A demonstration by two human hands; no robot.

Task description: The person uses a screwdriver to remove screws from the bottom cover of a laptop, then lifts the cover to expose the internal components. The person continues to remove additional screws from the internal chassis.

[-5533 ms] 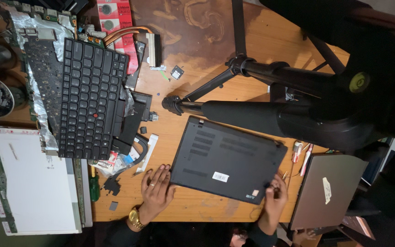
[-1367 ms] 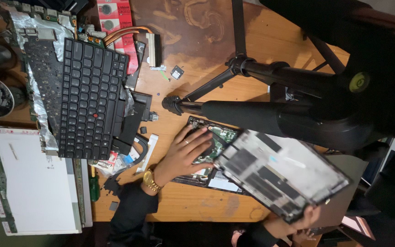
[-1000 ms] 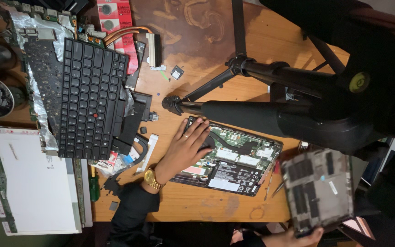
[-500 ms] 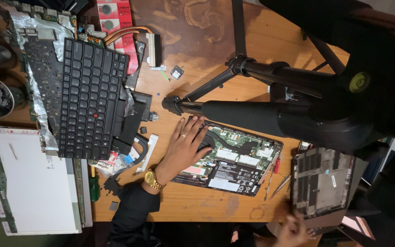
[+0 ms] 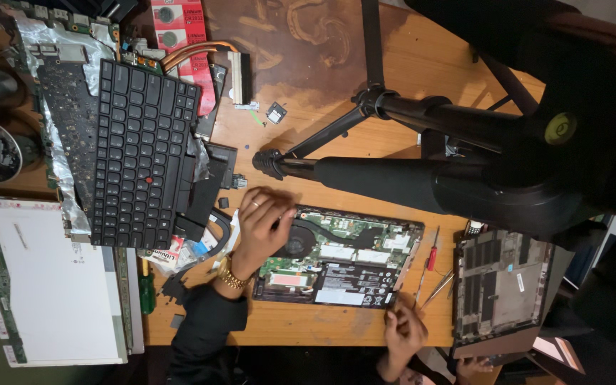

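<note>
Left hand [image 5: 262, 228] rests open on the opened laptop [image 5: 340, 257], fragile inside; right hand [image 5: 402, 331], loosely open, touches its stiff edge, the safer hold.

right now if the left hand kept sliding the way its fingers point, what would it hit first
Probably the round cooling fan of the opened laptop: the left hand already rests at that corner, fingers pointing over it.

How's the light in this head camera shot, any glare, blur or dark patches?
Head view: warm, dim light; the wooden table is evenly lit; the black tripod and the right side fall into near-black shadow; crinkled silver foil glints; the left hand on the opened black laptop looks slightly soft.
</note>
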